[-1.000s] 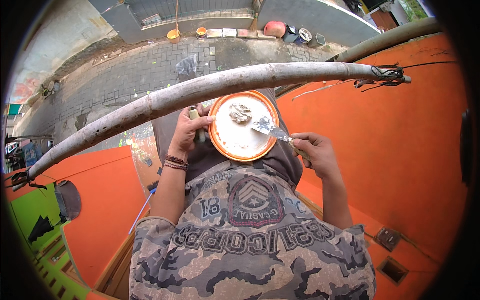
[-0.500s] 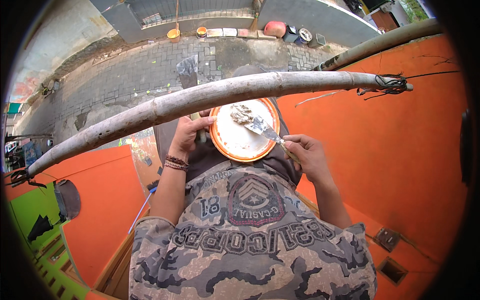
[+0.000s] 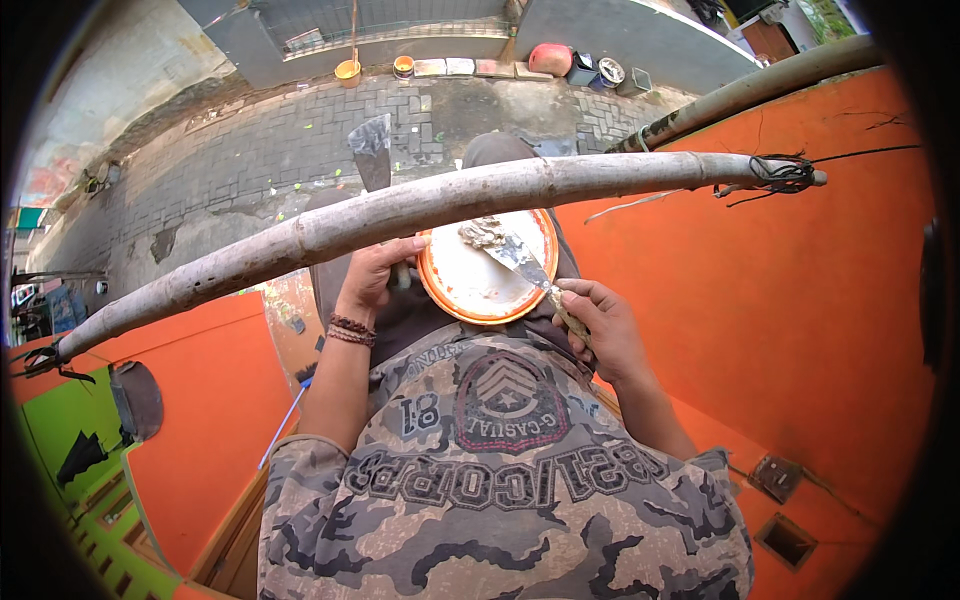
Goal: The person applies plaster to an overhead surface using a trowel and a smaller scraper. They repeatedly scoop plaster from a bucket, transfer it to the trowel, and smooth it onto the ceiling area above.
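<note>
My left hand [image 3: 372,272] is closed round the handle of a wide putty knife [image 3: 371,152], whose broad blade points away beyond the pole. The thumb of that hand rests on the rim of a round white lid with an orange edge [image 3: 474,283], held over my lap. My right hand [image 3: 603,328] grips the handle of a narrower putty knife [image 3: 520,258]. Its blade lies over the lid, with the tip at a lump of greyish-white putty [image 3: 483,233]. The bamboo pole hides the lid's far edge and part of the wide knife.
A bamboo pole [image 3: 430,200] crosses in front of me, tied with cord at its right end. An orange wall [image 3: 740,300] rises on the right. Below lies a paved lane [image 3: 270,150] with buckets [image 3: 347,72] and a red container [image 3: 551,59] along its far side.
My right hand and the narrow putty knife have shifted slightly down and left. The pole appears a little lower in view, hiding more of the lid's far side.
</note>
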Motion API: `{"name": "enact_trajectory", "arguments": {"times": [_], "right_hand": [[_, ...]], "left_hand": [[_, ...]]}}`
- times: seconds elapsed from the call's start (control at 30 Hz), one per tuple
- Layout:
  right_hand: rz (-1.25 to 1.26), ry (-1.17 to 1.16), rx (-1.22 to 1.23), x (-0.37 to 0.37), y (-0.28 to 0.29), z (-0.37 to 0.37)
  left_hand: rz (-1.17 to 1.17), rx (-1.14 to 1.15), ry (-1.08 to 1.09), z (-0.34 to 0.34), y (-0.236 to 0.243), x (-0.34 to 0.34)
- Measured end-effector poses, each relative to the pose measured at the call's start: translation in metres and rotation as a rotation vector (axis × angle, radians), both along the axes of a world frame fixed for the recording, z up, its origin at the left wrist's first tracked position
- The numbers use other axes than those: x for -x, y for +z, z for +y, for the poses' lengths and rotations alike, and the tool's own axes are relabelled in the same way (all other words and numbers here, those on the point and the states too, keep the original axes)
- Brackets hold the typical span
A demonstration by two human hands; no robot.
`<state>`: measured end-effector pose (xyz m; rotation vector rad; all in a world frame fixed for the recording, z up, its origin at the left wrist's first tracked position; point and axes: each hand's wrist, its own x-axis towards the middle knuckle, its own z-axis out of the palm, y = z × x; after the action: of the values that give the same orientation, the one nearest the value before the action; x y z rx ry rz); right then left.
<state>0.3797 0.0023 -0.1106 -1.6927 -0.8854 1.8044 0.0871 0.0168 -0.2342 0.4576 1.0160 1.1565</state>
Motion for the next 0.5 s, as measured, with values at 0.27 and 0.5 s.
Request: {"name": "enact_trajectory", "arguments": {"times": [0.27, 0.5], "right_hand": [[-0.580, 0.442, -0.769, 0.002, 0.039, 0.009], [-0.819, 0.749, -1.022, 0.023, 0.018, -0.014]], "left_hand": [[-0.047, -0.135, 0.019, 0.003, 0.017, -0.005], [-0.116, -0.125, 0.067, 0.001, 0.021, -0.010]]}}
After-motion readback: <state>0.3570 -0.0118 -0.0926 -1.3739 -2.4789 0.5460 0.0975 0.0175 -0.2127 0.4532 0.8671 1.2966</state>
